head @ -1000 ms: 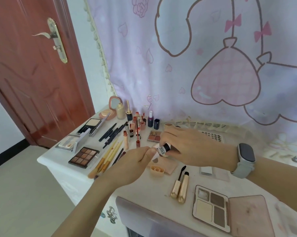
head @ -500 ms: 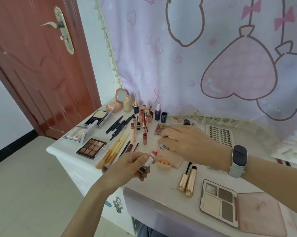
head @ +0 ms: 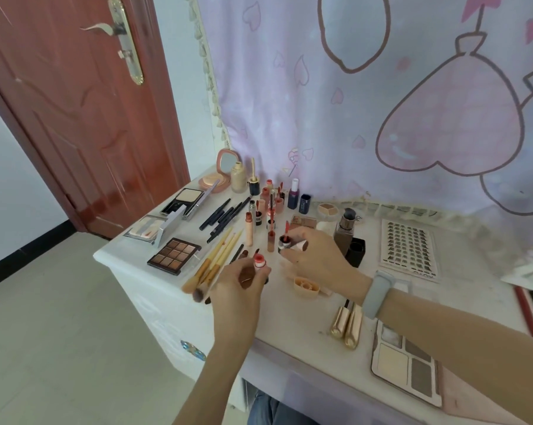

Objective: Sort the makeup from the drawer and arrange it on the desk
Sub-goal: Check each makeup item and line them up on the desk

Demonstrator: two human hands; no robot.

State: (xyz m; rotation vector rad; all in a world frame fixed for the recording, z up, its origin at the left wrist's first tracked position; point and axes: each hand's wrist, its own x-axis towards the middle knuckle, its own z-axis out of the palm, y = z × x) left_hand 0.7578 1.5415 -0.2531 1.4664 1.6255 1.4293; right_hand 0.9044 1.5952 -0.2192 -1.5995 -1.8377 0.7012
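1. Small lip tube (head: 259,261), red-capped, pinched upright in the left hand (head: 240,283), hovering just in front of the upright lip-product cluster (head: 269,207); probably kept vertical so it can be stood straight down among its kind.
2. Second tube with a striped band (head: 285,243) gripped by the right hand (head: 315,259), fingers curled round it, right at the near edge of that cluster and low to the desk (head: 289,329); whether it touches the surface, hard to tell.
3. Left of the cluster: dark pencils (head: 222,214) laid side by side, wooden brushes (head: 216,259) fanned beside them, brown eyeshadow palette (head: 173,256) further out. Like grouped with like, evidently.
4. Right of the cluster: brown foundation bottle (head: 344,231), then the lash sheet (head: 407,246).
5. Nearer than the cluster: gold tubes (head: 346,328) and pale open palette (head: 406,368), well apart from it.
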